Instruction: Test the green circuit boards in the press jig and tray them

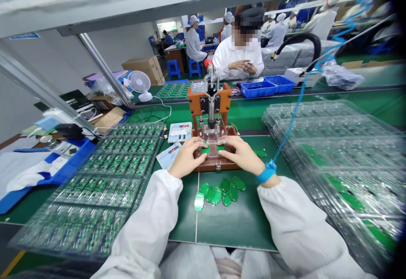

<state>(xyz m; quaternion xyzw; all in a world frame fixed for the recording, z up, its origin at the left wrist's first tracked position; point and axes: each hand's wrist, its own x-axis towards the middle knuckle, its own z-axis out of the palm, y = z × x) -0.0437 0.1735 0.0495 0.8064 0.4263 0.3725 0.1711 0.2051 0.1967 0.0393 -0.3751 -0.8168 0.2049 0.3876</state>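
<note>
Both hands are at the press fixture [194,106] standing on the green bench [236,228]. The left hand [189,157] reaches in at the left of its brown base, by one green board [205,150]; the right hand [241,155] reaches in opposite, by a second green board [220,147]. On each hand the thumb stands apart from the fingers; from where I stand I cannot tell whether they pinch the boards or merely steady them. Principal hazard, in my judgement: the fingers lie close to the clear plate [212,136] under the plunger, so a drop of the red-knobbed lever [209,64] could nip them. A board seated askew could be marked or cracked under pressure. The blue cord [294,111] from the wrist strap [265,174] hangs near a single board [260,153] right of the base, and a sweep of that arm could drag it. Nearer the person, the loose boards [234,192] overlap in places; rubbing could scratch them, and a trailing sleeve could scatter them.
</note>
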